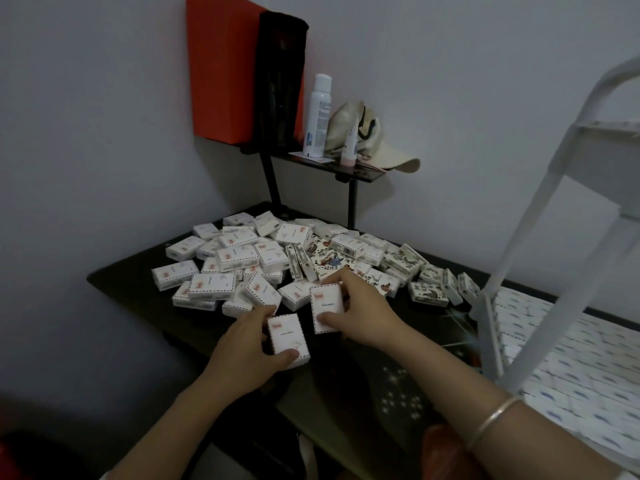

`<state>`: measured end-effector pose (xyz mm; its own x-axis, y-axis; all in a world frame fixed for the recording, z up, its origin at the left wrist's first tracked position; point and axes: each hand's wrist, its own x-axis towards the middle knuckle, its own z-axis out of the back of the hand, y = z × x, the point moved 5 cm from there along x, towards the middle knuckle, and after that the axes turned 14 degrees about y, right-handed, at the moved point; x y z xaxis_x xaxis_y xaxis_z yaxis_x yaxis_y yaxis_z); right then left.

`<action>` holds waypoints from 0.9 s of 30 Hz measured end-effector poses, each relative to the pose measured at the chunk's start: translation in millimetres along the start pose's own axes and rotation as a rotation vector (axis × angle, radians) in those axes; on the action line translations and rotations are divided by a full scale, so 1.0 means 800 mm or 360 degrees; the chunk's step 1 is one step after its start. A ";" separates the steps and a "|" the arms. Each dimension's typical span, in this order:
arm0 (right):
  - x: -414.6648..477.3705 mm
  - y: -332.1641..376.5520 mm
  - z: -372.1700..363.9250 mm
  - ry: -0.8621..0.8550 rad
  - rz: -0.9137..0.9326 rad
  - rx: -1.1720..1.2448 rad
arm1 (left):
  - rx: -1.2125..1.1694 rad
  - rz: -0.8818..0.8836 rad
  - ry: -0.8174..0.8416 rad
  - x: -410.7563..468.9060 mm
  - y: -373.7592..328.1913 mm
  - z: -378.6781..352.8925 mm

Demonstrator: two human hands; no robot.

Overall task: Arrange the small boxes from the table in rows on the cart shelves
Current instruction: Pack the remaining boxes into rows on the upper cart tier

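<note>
Over dark table [131,282], left hand [242,344] and right hand [363,313] each grip one small white box [287,341]: pick-up step; next probably transfer to white cart shelf [571,358].

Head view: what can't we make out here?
All in the head view:
- Cart: cut off by the right edge; shelf count unknown.
- Pile of small boxes: lower ones buried, no count; print too small.
- Left hand: some fingers hidden behind its small box.
- Spray bottle: label too small to read.

Head camera looks forward and down, close over the table [138,299]
</note>
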<state>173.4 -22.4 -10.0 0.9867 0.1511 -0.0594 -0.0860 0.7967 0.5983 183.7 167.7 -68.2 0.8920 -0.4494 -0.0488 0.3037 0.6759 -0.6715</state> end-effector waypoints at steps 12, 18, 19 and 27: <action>-0.159 0.056 0.112 -0.0160 0.0238 0.0149 | -0.1208 -0.0355 0.0623 -0.028 -0.126 -0.010; -0.287 0.112 0.216 -0.0396 0.0508 0.0393 | -0.1603 -0.0835 0.0813 -0.048 -0.258 0.044; -0.306 0.121 0.235 -0.0467 0.0543 0.0376 | -0.1628 -0.0898 0.0845 -0.051 -0.284 0.053; -0.389 0.100 0.402 -0.1287 0.0422 0.0013 | -0.0964 -0.1236 0.0150 -0.073 -0.488 0.110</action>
<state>-96.0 -194.3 313.2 0.7293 -0.1352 0.6707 -0.3302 0.7891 0.5180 42.3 -18.2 261.6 0.4794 -0.7038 0.5242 0.5473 -0.2272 -0.8055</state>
